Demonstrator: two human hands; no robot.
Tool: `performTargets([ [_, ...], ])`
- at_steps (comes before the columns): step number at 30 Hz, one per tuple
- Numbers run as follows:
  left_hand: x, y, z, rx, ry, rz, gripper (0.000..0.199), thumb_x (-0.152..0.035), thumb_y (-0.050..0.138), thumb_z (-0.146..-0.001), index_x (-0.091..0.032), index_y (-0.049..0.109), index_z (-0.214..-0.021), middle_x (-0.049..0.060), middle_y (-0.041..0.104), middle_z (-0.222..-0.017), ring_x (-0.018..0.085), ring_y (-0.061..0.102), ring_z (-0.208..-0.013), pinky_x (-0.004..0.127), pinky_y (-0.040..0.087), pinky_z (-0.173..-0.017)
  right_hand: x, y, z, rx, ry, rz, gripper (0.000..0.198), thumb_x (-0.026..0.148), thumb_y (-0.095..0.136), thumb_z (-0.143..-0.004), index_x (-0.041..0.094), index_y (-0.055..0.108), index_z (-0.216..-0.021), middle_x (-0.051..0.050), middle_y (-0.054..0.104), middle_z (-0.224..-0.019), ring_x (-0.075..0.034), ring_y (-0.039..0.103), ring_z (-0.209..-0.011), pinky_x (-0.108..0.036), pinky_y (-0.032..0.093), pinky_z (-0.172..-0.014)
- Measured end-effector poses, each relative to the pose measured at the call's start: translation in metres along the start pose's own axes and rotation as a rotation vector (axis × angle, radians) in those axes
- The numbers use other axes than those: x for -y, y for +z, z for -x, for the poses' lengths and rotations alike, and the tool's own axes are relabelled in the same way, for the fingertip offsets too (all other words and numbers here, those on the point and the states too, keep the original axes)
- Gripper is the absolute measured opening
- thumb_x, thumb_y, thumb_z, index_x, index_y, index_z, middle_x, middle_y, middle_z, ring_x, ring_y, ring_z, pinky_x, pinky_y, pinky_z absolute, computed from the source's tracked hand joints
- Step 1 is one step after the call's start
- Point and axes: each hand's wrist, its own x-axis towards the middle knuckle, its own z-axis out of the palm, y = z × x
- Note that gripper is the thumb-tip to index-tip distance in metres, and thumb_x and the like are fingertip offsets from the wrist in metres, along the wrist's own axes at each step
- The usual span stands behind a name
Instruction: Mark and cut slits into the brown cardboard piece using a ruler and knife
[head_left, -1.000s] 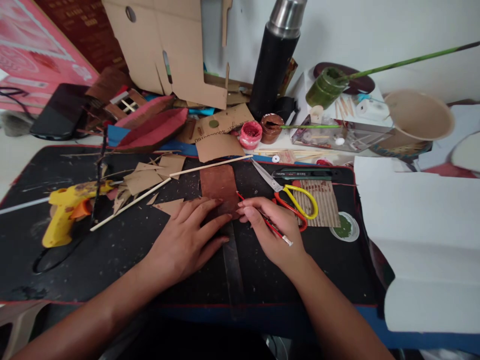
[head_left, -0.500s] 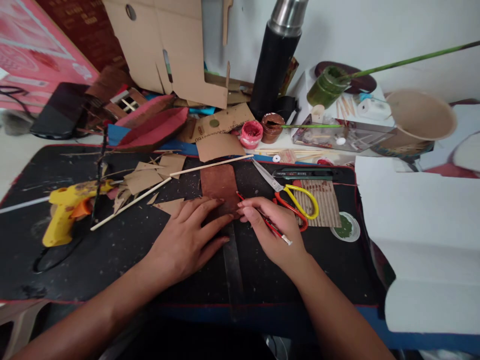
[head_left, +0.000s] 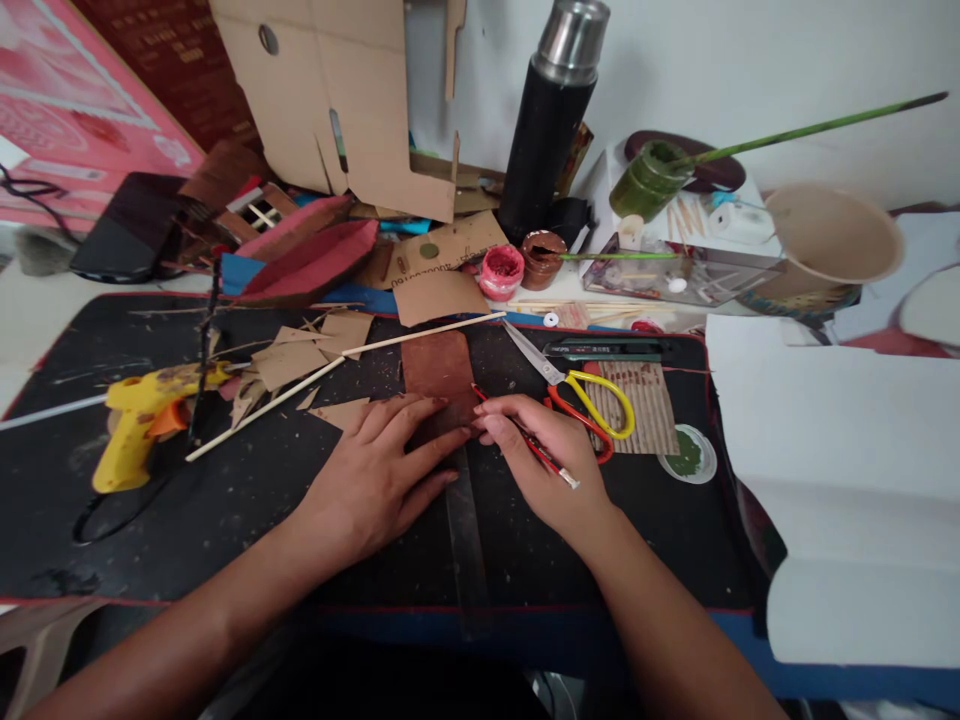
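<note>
A reddish-brown painted piece of cardboard (head_left: 436, 362) lies on the black mat (head_left: 315, 570). My left hand (head_left: 375, 465) rests flat on it with the fingers spread, covering its near part. A clear ruler (head_left: 465, 540) runs from under my left fingertips toward the mat's near edge. In my right hand (head_left: 551, 460) is a red pencil (head_left: 546, 457), pinched between thumb and fingers, at the right side of the brown piece. Just beyond my right hand lie scissors (head_left: 559, 380) with one yellow and one red handle.
A yellow glue gun (head_left: 135, 415) lies left beside cardboard scraps (head_left: 289, 358) and thin sticks (head_left: 270, 402). Paint jars (head_left: 502, 272), a black flask (head_left: 546, 140) and a box cutter (head_left: 604, 348) are farther back. Corrugated cardboard (head_left: 649, 410) and a green paint lid (head_left: 686, 454) sit right.
The camera view has shifted slightly. Both hands, the pencil and the brown piece keep nearly the same places.
</note>
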Motion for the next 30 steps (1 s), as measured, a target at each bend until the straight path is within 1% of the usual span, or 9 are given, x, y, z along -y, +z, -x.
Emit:
performTargets([
  [4,-0.0002,-0.0006,-0.0007,-0.007,-0.005,0.019,0.045,-0.033,0.063,-0.1,-0.035,0.063,-0.145,0.011,0.062,-0.145,0.036,0.057,-0.132,0.057,0.052,-0.105,-0.0007,0.0002,-0.0004,-0.002,0.0,0.009,0.02,0.038,0.06,-0.107,0.026,0.075,-0.112,-0.004,0.082,-0.104,-0.019,0.079,-0.091,-0.033,0.062,-0.084],
  [12,0.0005,-0.0003,-0.0014,-0.01,0.011,0.001,0.043,-0.033,0.062,-0.101,-0.032,0.063,-0.144,0.013,0.061,-0.146,0.036,0.056,-0.133,0.057,0.053,-0.105,0.0008,-0.0004,-0.0008,0.017,0.0,0.008,0.02,0.038,0.059,-0.108,0.026,0.074,-0.112,-0.003,0.082,-0.104,-0.018,0.079,-0.092,-0.032,0.062,-0.083],
  [20,0.0012,-0.0003,-0.001,-0.011,0.018,0.02,0.043,-0.032,0.062,-0.101,-0.03,0.065,-0.143,0.013,0.062,-0.147,0.036,0.056,-0.133,0.058,0.052,-0.106,0.0011,-0.0009,-0.0013,0.013,-0.016,0.024,0.021,0.039,0.058,-0.108,0.026,0.074,-0.111,-0.004,0.082,-0.104,-0.019,0.079,-0.091,-0.032,0.062,-0.082],
  [25,0.0017,0.0,-0.001,-0.02,0.024,0.016,0.041,-0.032,0.062,-0.101,-0.029,0.065,-0.143,0.012,0.064,-0.146,0.036,0.056,-0.132,0.057,0.053,-0.105,0.0023,-0.0009,-0.0017,0.015,-0.017,0.038,0.02,0.039,0.059,-0.108,0.026,0.074,-0.111,-0.003,0.082,-0.1,-0.019,0.079,-0.089,-0.033,0.061,-0.083],
  [30,0.0025,0.0023,-0.0006,-0.021,0.026,0.006,0.042,-0.035,0.063,-0.101,-0.03,0.065,-0.143,0.012,0.064,-0.146,0.036,0.056,-0.133,0.058,0.052,-0.106,0.0024,-0.0021,-0.0015,0.025,-0.02,0.05,0.019,0.038,0.058,-0.108,0.026,0.073,-0.111,-0.002,0.082,-0.103,-0.019,0.079,-0.091,-0.033,0.06,-0.084],
])
